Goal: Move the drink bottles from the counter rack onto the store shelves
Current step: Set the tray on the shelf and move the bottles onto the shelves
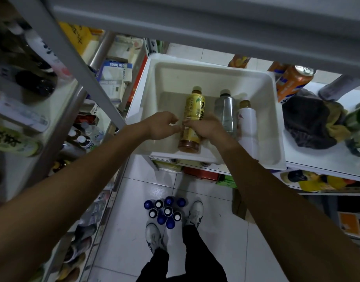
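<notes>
A white plastic bin (274, 123) sits on a shelf in front of me. Three bottles lie in it: a yellow-labelled tea bottle (192, 107), a clear bottle (225, 110) and a white bottle (247, 123). My right hand (203, 127) curls round the middle of the tea bottle. My left hand (163, 126) hangs just left of that bottle with fingers loosely curled, fingertips close to the right hand; whether it touches the bottle is unclear.
Several blue- and white-capped bottles (165, 210) stand on the tiled floor between my shoes. Orange cans (293, 82) and a dark cloth bundle (309, 123) lie on the shelf to the right. Stocked shelves (87, 137) run along the left, behind a grey post (73, 58).
</notes>
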{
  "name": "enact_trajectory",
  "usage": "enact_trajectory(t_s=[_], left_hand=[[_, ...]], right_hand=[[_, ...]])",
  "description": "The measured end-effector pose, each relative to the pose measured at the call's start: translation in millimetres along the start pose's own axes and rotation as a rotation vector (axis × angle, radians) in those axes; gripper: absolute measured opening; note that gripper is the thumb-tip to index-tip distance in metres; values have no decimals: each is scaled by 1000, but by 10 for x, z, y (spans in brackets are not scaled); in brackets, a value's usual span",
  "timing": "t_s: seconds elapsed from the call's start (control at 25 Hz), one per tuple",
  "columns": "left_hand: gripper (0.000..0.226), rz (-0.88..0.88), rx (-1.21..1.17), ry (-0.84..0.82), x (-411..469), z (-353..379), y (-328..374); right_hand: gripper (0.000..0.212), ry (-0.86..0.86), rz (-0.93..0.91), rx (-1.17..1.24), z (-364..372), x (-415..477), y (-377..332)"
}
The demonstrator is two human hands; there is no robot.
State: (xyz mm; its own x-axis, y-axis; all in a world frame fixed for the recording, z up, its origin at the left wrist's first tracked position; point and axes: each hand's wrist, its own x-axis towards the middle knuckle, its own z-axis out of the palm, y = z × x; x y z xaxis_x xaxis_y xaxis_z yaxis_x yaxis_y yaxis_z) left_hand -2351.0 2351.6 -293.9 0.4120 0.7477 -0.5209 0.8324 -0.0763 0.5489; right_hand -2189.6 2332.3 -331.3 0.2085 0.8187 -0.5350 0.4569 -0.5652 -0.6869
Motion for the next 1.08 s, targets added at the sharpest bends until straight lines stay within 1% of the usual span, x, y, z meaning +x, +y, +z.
enact_trajectory(t_s=[0.08, 0.2, 0.24, 0.28, 0.32, 0.36, 0.48, 0.56, 0.64, 0.72, 0.8, 0.84, 0.88, 0.96, 1.08], left_hand=[[45, -11, -194, -15, -63, -27, 88], [43, 20, -321, 47, -182, -97, 174], [44, 27, -354, 59, -230, -119, 178], [48, 24, -385, 55, -283, -133, 173], [52, 26, -395, 55, -342, -142, 167], [56, 36, -390, 64, -406, -147, 162], [63, 89, -403, 156, -595, -118, 179], [60, 111, -423, 231, -735, -93, 178], [57, 111, -479, 260, -875, -86, 164], [45, 110, -534, 238, -1046, -123, 141], [29, 144, -606, 165, -1237, -177, 88], [26, 149, -645, 124, -1323, -195, 72], [27, 145, -676, 89, -1415, -205, 60], [31, 143, -717, 33, -1555, -193, 38], [35, 158, -743, -17, -1770, -180, 22]], right_hand=[[25, -12, -33, 54, -85, -113, -10], [29, 22, -99, 94, -223, -288, -120], [35, 43, -120, 124, -257, -335, -170], [47, 62, -135, 157, -279, -388, -215], [58, 81, -145, 190, -285, -448, -253], [65, 95, -156, 222, -279, -520, -287], [64, 114, -200, 297, -224, -726, -363], [64, 116, -229, 323, -160, -880, -398], [67, 87, -238, 377, -92, -1021, -410], [60, 27, -231, 453, -68, -1182, -406], [43, -77, -238, 531, -79, -1317, -355], [34, -138, -254, 563, -91, -1375, -320], [27, -192, -260, 594, -87, -1448, -295], [22, -279, -245, 666, -50, -1587, -265], [27, -328, -244, 692, 5, -1778, -274]])
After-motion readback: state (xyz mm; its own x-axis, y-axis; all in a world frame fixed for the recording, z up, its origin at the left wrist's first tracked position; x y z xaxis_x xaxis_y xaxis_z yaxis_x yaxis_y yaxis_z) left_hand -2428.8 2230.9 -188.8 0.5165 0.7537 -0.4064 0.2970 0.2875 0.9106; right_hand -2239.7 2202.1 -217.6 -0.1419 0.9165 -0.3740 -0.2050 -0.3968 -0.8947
